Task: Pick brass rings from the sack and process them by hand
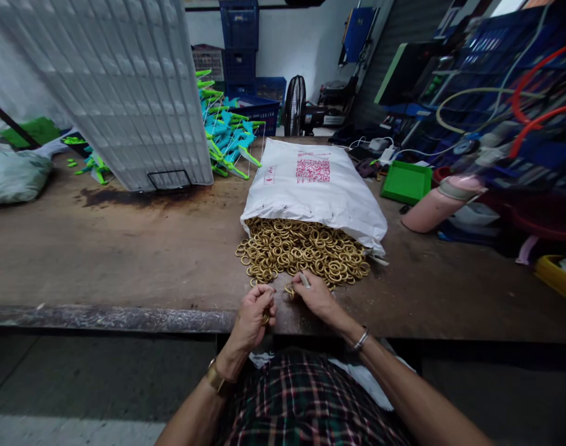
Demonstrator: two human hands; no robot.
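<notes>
A heap of brass-coloured rings [301, 251] spills from the mouth of a white woven sack [283, 189] with red print, lying on the table. Just in front of the heap, near the table's front edge, my left hand [255, 314] is closed, and a bit of a brass ring shows between its curled fingers. My right hand [317, 298] is at the near edge of the heap, its thumb and fingers pinched together at a ring [289, 290]. A pale band wraps one of its fingers. How many rings each hand has is hidden.
The brown table [115, 260] ends at a worn front edge. A tall white ribbed panel [147, 93] stands at left, beside turquoise and green plastic pieces [231, 133]. On the right are a green tray [406, 183], a pink bottle [443, 201] and a yellow container [559, 279].
</notes>
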